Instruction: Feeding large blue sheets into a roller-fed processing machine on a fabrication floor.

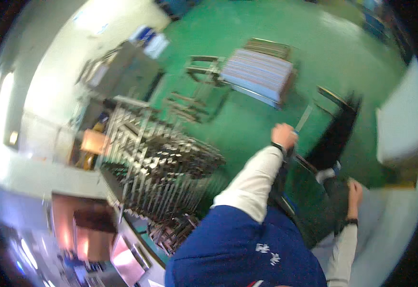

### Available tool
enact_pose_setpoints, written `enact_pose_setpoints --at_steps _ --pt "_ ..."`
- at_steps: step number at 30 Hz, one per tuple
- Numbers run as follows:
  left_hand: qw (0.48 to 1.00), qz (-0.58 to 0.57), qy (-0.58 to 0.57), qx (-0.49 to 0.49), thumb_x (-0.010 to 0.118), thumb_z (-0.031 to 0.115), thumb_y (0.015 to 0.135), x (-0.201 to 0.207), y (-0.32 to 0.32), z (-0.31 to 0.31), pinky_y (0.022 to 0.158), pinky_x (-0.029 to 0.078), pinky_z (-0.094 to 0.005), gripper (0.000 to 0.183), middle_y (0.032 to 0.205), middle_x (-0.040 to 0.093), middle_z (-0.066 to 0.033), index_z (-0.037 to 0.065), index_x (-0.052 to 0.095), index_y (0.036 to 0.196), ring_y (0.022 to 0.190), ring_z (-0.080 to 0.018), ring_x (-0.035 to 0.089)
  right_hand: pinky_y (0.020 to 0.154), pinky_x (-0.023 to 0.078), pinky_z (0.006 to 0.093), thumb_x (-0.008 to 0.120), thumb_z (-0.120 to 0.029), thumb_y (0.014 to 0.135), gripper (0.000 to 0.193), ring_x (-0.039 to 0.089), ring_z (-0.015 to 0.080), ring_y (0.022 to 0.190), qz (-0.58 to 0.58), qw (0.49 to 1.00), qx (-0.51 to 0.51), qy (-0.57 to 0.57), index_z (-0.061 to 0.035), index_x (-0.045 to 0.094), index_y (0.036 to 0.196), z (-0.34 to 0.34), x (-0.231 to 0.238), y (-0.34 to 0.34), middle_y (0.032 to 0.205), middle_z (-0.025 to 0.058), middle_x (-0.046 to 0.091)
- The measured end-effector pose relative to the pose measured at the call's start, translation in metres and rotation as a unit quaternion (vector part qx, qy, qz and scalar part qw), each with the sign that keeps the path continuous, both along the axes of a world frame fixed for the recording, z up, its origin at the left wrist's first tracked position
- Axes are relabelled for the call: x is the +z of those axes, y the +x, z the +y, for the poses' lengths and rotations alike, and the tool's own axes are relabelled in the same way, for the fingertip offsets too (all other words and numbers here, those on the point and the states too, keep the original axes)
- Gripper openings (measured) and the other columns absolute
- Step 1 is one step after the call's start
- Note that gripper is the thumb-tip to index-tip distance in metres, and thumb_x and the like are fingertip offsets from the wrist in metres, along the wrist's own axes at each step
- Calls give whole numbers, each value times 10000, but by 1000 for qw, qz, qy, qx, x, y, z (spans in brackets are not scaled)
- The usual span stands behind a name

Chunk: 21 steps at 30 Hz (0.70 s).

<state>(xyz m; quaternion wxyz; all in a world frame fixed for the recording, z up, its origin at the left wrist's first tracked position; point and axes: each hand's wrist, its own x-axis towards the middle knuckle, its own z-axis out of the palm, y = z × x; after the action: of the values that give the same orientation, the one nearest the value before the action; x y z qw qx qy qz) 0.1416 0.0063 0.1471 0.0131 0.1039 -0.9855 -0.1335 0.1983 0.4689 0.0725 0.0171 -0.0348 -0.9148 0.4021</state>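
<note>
Navy-blue fabric top, small white markings on front. Off-white long fabric sleeves. Narrow black band at left wrist, similar dark band at right wrist.

I am in what looks like a factory workshop. The floor is glossy green and spreads wide around me. On my left stands a big metal rack crowded with bars, its detail lost to blur. Beyond it are a grey cabinet and a low metal frame on the floor. Ahead sits a broad block, striped like stacked sheets. Coppery panels show at lower left, near bright strip lights. My blue top looks like workwear.
</note>
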Motion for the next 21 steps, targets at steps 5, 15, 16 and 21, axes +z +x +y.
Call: enact_pose_setpoints --at_steps 5,15,16,21 --pt "999 -22 -1 -25 584 355 808 -3 4 -17 820 527 -511 343 994 678 -198 47 704 899 911 -411 646 729 488 427 604 -337 868 311 648 352 862 -49 996 -57 57 -50 689 952 -30 14 6 912 165 685" --pt "997 -34 8 -71 609 440 836 5 13 -4 943 477 -470 487 1228 602 -153 88 650 1170 1116 -385 562 815 490 441 617 -322 848 231 653 330 916 6 993 -82 89 -128 727 909 -45 47 12 927 98 715" --pt "997 -27 17 -74 611 444 835 6 17 -5 960 467 -467 503 1261 584 -154 93 638 1194 1138 -389 548 830 481 448 621 -313 843 221 652 323 919 7 994 -73 78 -128 729 896 -48 50 14 919 96 716" --pt "996 -22 15 -82 653 429 823 15 28 2 981 456 -474 550 1338 544 -126 112 604 1270 1190 -375 515 877 448 466 631 -283 819 188 636 302 958 21 992 -38 122 -131 737 849 -53 50 23 903 81 711"
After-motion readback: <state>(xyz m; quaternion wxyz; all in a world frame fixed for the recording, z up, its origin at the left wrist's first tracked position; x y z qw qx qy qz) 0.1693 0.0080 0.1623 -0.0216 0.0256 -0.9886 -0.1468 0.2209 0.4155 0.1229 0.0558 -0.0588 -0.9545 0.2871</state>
